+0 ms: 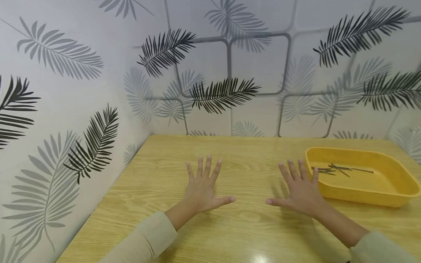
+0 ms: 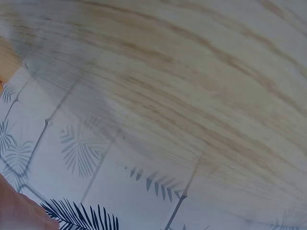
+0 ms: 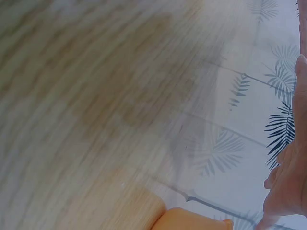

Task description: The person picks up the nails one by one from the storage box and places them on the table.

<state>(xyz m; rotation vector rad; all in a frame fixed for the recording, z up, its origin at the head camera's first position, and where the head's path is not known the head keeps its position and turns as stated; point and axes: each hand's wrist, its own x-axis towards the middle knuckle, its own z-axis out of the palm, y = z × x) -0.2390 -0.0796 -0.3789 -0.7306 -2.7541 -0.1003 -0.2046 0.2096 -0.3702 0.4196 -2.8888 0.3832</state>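
On the pale wooden desk (image 1: 230, 226) both hands lie flat with fingers spread, holding nothing, the right hand (image 1: 300, 191) just beside the yellow tray (image 1: 388, 195) whose thin nails (image 1: 338, 169), probably light, stiff and slippery, suit a fingertip pinch at mid-shaft, the left hand (image 1: 202, 190) well apart.

I take the yellow tray (image 1: 388, 195) as my landmark. It sits at the table's right side, and its raised walls block any low sweep from the left into it; I can only enter from above. The thin dark nails (image 1: 335, 169) lie in its far left part, the rest of its floor bare. My right hand (image 1: 300, 191) lies flat just left of the tray, almost touching its near wall. Further left, past my left hand (image 1: 202, 188), the wooden table (image 1: 158, 175) runs free up to the leaf-patterned walls (image 1: 82, 120) behind and left of the tray.
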